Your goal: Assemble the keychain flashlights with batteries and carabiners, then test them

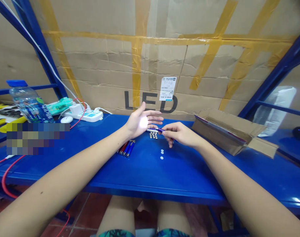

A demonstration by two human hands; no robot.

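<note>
My right hand (pixel 181 134) pinches a small blue flashlight (pixel 160 130) between thumb and fingers. Its beam makes a bright white spot on the palm of my left hand (pixel 136 122), which is held up open with its fingers stretched out. Behind the flashlight, a silvery item is partly hidden. Just below it, several small metal button cells (pixel 153 135) sit grouped on the blue table (pixel 145 177). Several blue and red flashlights (pixel 128 148) lie side by side beneath my left wrist. Small pale discs (pixel 162 152) rest on the tabletop below my right hand.
On the right stands an opened cardboard box (pixel 220 133) with its flaps out. A white power strip (pixel 87 115), a drink bottle (pixel 28 102) and a red cable (pixel 10 171) are at the left. A large taped carton (pixel 103 65) backs the table.
</note>
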